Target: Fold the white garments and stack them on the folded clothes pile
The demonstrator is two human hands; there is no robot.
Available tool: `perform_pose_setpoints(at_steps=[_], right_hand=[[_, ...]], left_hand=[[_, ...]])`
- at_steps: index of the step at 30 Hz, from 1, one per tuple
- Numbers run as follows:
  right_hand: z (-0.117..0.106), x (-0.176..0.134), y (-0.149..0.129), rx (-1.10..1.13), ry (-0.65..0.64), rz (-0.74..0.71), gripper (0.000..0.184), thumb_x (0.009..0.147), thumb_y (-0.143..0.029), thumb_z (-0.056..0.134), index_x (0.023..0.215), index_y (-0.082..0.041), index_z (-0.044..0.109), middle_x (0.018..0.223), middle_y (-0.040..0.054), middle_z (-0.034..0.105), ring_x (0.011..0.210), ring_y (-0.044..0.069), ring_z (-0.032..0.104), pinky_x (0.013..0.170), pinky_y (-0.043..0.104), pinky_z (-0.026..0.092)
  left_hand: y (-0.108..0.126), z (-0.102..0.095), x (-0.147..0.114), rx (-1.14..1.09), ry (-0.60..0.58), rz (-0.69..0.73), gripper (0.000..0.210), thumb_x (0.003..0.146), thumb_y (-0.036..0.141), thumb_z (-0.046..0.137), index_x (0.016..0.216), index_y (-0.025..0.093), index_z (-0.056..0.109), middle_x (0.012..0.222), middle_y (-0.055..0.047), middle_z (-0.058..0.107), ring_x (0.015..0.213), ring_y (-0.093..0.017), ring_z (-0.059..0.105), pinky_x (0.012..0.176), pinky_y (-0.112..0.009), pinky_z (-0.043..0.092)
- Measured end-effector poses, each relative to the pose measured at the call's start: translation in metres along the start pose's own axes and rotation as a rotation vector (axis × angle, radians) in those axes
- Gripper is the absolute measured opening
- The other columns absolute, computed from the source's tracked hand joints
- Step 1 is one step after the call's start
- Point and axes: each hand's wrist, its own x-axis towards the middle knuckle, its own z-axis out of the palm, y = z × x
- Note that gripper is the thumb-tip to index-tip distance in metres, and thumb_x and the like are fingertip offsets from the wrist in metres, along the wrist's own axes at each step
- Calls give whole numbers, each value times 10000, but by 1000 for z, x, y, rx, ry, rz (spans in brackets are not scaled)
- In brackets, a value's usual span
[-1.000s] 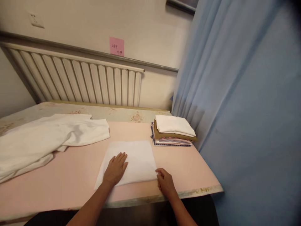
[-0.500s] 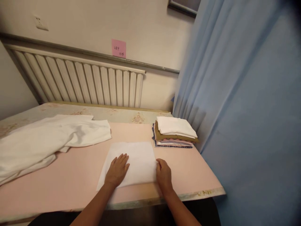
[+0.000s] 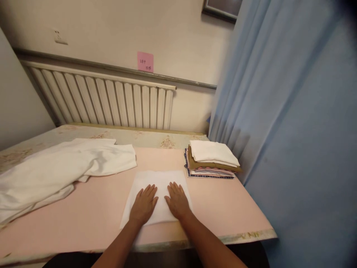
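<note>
A folded white cloth (image 3: 162, 176) lies flat on the pink sheet near the front edge of the bed. My left hand (image 3: 144, 204) rests palm down on its left part, fingers stretched out. On the right part, my right hand (image 3: 177, 201) also lies flat with its fingers extended. Neither hand grips anything. Whether the cloth is a garment cannot be told from its folded shape. To the right and farther back sits a stack of folded clothes (image 3: 214, 159), with a white piece on top and a brown one beneath it.
A loose white garment (image 3: 64, 163) spreads over the left side of the pink sheet (image 3: 92, 208). A blue curtain (image 3: 292, 130) hangs along the right side. Behind the bed, a radiator (image 3: 117, 100) runs along the wall, below a pink note (image 3: 145, 61).
My right hand has moved from the cloth's right edge onto its top and opened flat. My left hand stays spread on the cloth. The view has shifted slightly.
</note>
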Motion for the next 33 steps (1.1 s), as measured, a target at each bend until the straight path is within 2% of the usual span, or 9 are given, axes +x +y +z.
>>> perform_pose_setpoints(at_steps=[9, 18, 23, 30, 33], right_hand=[[-8, -7, 16, -30, 14, 113, 479, 958, -353, 437, 1366, -107, 483, 1458, 149, 415, 1382, 271, 325, 1139, 465, 217], [-9, -9, 18, -72, 8, 160, 491, 956, -341, 438, 1357, -62, 485, 1451, 179, 411, 1380, 297, 326, 1141, 480, 208], [-10, -8, 15, -93, -9, 186, 493, 955, -336, 434, 1356, -54, 489, 1451, 179, 412, 1380, 296, 324, 1144, 470, 206], [-5, -8, 16, -115, 26, 203, 483, 969, -378, 393, 1341, -96, 515, 1446, 142, 434, 1379, 268, 332, 1152, 438, 207], [-2, -7, 17, -117, 43, 208, 481, 963, -384, 405, 1339, -107, 518, 1440, 137, 444, 1374, 270, 342, 1150, 436, 215]], left_hand=[[-7, 0, -3, 34, -20, -83, 486, 958, 423, 318, 1396, 259, 450, 1485, -28, 423, 1412, -258, 292, 1132, -494, 250], [-26, 2, -5, 112, -28, -203, 552, 948, 468, 300, 1418, 205, 422, 1502, -93, 388, 1407, -286, 300, 1119, -504, 257], [-35, 3, 0, 164, -59, -276, 600, 948, 475, 274, 1420, 129, 404, 1503, -137, 376, 1413, -284, 284, 1121, -490, 250], [-36, 4, 25, 243, -83, -465, 575, 948, 422, 290, 1415, 109, 412, 1516, -149, 349, 1417, -319, 254, 1126, -532, 205], [-29, 7, 45, 252, -79, -362, 568, 946, 403, 302, 1426, 114, 397, 1531, -137, 322, 1428, -314, 227, 1138, -531, 181]])
